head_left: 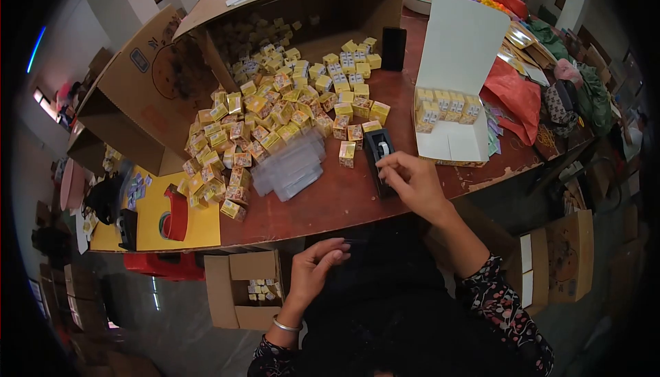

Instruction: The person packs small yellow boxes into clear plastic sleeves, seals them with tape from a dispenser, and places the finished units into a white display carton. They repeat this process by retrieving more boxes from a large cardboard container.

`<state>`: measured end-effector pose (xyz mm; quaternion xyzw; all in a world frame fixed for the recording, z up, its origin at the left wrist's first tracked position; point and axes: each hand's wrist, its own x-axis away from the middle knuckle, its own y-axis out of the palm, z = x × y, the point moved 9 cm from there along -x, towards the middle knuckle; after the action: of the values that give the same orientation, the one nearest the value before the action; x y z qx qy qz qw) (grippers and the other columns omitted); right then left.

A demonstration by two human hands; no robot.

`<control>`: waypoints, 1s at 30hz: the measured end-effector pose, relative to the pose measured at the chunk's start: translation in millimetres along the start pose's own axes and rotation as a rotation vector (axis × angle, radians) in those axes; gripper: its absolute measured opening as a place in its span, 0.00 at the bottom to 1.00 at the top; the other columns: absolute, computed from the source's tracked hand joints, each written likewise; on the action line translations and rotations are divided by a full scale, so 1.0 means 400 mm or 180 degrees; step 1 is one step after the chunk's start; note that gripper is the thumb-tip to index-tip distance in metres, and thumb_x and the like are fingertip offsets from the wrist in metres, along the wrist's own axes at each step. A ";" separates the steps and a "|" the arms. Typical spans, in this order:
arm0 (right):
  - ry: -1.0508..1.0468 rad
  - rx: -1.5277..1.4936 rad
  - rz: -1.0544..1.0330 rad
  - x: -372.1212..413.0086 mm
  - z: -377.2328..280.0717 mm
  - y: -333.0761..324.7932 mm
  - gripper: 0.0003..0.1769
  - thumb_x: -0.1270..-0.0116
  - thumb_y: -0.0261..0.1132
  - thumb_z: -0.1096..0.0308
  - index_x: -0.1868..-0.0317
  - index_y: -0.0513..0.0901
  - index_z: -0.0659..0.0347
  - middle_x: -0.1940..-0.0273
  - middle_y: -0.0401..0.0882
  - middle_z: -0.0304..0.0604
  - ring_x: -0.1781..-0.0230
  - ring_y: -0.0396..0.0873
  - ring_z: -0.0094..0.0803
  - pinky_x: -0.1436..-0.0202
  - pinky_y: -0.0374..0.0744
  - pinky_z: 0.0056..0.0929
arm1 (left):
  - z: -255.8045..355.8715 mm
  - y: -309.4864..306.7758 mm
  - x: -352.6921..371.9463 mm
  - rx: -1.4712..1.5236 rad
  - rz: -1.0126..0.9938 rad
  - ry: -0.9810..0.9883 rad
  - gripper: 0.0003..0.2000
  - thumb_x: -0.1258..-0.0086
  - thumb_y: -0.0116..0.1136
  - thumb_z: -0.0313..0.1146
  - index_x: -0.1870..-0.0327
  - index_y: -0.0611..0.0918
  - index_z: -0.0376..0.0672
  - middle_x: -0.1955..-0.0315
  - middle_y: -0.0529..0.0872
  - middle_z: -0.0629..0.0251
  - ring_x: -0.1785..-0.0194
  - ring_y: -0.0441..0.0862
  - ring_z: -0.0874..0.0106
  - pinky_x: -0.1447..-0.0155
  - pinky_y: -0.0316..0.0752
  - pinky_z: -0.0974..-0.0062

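Note:
My right hand (416,188) is over a black tape dispenser (377,164) near the table's front edge. Its thumb and forefinger are pinched, and whatever lies between them is too small to make out. My left hand (317,270), a bangle on its wrist, hovers in front of the table edge. The fingertips there are pressed together, with a faint clear sliver beside them that I cannot identify. Left of the dispenser lies a stack of clear plastic sheets (292,167). Many small yellow boxes (282,112) are heaped behind it, one box (347,153) standing close to the dispenser.
A large cardboard carton (357,13) lies on its side behind the heap. An open white box (459,47) at right holds several small boxes. A black phone-like slab (393,48) stands near the carton. A red tape dispenser (177,215) sits at left. Below is a carton (220,291).

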<state>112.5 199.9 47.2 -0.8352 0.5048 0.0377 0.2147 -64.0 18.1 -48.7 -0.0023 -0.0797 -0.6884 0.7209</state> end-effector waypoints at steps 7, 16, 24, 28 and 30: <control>-0.0538 0.2933 -0.0531 -0.214 0.055 0.138 0.21 0.39 0.77 0.64 0.48 0.85 0.61 0.49 0.81 0.48 0.42 0.80 0.45 0.44 0.83 0.43 | -0.066 0.010 -0.006 0.0584 -0.0108 -0.0290 0.28 0.12 0.43 0.49 0.23 0.69 0.36 0.45 0.87 0.50 0.45 0.89 0.60 0.41 0.84 0.63; -0.0486 0.1951 -0.1279 -0.233 0.093 0.214 0.28 0.40 0.78 0.70 0.41 0.77 0.62 0.45 0.80 0.49 0.40 0.80 0.41 0.42 0.83 0.41 | -0.116 -0.054 0.040 0.1615 0.0281 -0.0455 0.29 0.12 0.40 0.49 0.23 0.67 0.36 0.41 0.83 0.52 0.38 0.84 0.58 0.30 0.76 0.58; -0.0620 0.1300 -0.0579 -0.071 0.007 0.197 0.32 0.43 0.83 0.69 0.43 0.73 0.61 0.48 0.81 0.46 0.50 0.86 0.39 0.49 0.85 0.34 | -0.002 -0.122 0.065 0.1732 0.0347 0.0446 0.31 0.29 0.73 0.35 0.29 0.71 0.35 0.37 0.81 0.52 0.34 0.82 0.56 0.32 0.80 0.56; -0.0667 0.2026 -0.0024 0.016 0.066 0.246 0.34 0.46 0.85 0.51 0.52 0.72 0.60 0.55 0.81 0.44 0.62 0.86 0.45 0.62 0.84 0.40 | -0.006 -0.159 0.082 0.1679 0.0697 0.0565 0.30 0.28 0.72 0.35 0.30 0.71 0.35 0.38 0.82 0.51 0.37 0.85 0.57 0.35 0.83 0.59; -0.0354 0.2220 -0.0345 0.037 0.116 0.281 0.32 0.44 0.83 0.47 0.58 0.73 0.60 0.65 0.83 0.44 0.68 0.86 0.47 0.66 0.83 0.43 | -0.014 -0.159 0.086 0.1701 0.0717 0.0537 0.30 0.29 0.72 0.33 0.30 0.71 0.35 0.38 0.82 0.51 0.36 0.84 0.57 0.35 0.83 0.60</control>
<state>30.3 161.3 -35.0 -0.7340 0.4298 -0.1030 0.5158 -125.0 -20.1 -57.0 0.2359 -0.1970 -0.5566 0.7718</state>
